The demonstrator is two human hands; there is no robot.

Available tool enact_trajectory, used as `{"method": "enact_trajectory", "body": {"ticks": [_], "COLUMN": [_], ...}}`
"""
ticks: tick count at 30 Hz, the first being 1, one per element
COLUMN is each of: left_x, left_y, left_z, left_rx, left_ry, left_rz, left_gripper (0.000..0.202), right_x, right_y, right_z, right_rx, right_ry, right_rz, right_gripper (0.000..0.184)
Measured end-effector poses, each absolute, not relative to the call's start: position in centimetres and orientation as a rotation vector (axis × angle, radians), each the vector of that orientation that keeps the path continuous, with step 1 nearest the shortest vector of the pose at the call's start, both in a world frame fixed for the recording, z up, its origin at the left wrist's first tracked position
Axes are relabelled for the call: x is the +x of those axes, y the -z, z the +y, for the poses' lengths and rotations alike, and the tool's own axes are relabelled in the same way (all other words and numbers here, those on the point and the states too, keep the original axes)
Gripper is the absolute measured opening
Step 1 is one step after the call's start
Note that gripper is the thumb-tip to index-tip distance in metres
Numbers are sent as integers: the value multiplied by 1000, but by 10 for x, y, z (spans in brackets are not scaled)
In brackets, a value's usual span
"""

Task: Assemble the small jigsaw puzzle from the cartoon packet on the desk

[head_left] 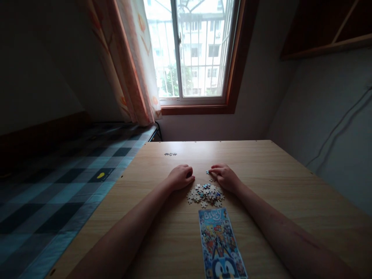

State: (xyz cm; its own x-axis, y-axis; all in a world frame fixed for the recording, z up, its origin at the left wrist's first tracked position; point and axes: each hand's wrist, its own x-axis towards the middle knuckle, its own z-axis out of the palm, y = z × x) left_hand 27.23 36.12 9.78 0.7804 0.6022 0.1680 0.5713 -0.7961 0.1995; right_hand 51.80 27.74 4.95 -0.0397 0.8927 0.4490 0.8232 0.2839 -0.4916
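A pile of small jigsaw pieces lies on the wooden table between my hands. My left hand rests on the table just left of the pile, its fingers curled under; nothing shows in them. My right hand sits at the pile's upper right, fingertips pinched on a small blue puzzle piece against the table. A printed picture card with a blue cartoon dog lies flat in front of the pile, near me.
A few joined pieces lie alone toward the table's far left. A bed with a checked cover runs along the table's left side. Behind are a window, a curtain and walls close on the right.
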Motion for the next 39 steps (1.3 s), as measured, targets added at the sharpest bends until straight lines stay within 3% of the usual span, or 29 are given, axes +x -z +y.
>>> {"method": "enact_trajectory", "body": {"ticks": [8,15,25,31,39], "left_x": [253,257,255,253,255], "left_y": [-86,-85,-82,-81,-84], "left_z": [340,341,346,353,347], "left_rx": [2783,2747,2582,2390,2468], "left_ry": [-617,-626,-710,-835,-746], "left_rz": [1025,1065,1102,1165,1157], "left_gripper": [8,8,8,12,12], "right_x": [519,518,440,426,428], "right_y": [-49,-51,-60,-60,-58], "right_z": [286,339,425,430,427], "right_rx": [-1524,-1465,-1632,-1592,-1529], "right_ry": [-143,-152,-200,-155,-130], "right_rz": [-1928,-2049,-2147,-2113,-2107], "right_gripper": [35,36,40,37,34]}}
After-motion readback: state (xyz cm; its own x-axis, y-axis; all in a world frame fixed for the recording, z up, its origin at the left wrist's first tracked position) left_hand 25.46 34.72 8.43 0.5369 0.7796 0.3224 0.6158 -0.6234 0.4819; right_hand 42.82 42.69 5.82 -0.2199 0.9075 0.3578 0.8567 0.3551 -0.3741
